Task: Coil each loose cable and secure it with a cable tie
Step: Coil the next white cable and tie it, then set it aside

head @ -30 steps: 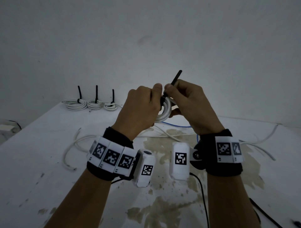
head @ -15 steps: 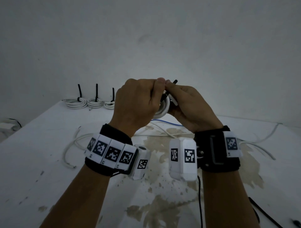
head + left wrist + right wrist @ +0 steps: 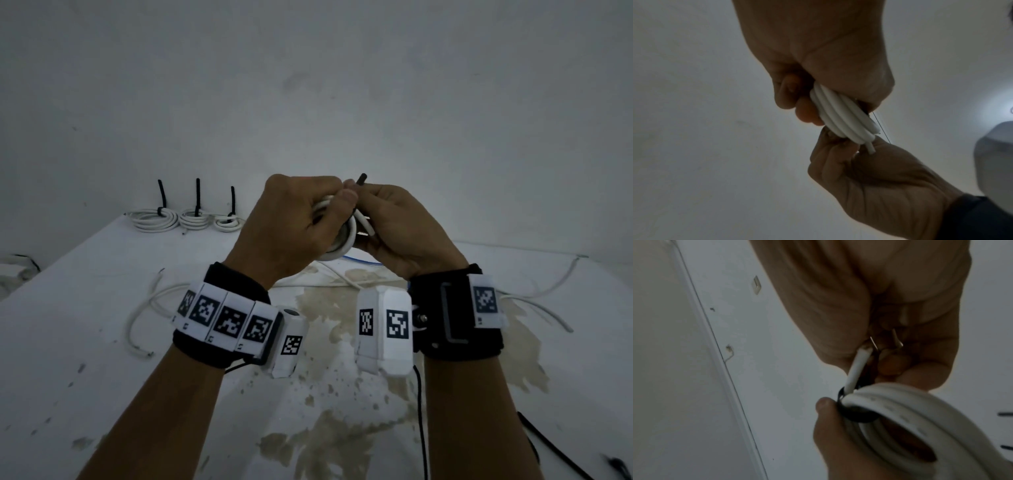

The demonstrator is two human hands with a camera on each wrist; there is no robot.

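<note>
Above the white table I hold a coiled white cable (image 3: 342,236) (image 3: 840,116) (image 3: 906,415) in the air. My left hand (image 3: 294,219) (image 3: 818,65) grips the coil, thumb on top. A black cable tie (image 3: 361,179) (image 3: 857,415) loops round the coil, and its tail sticks up between the hands. My right hand (image 3: 400,226) (image 3: 879,321) pinches that tie close to the coil. One loose end of the cable (image 3: 857,368) pokes out by the right fingers.
Three coiled white cables (image 3: 186,219) with upright black ties lie at the table's far left. Loose white cables (image 3: 144,308) (image 3: 548,294) lie left and right, and a blue one (image 3: 363,261) lies under the hands. The table (image 3: 85,377) is stained in the middle; a black lead (image 3: 555,448) lies near right.
Both hands rose slightly and closed together. The tie's tail, long and upright a second ago, now shows only a short tip above the fingers; the right wrist rolled inward.
</note>
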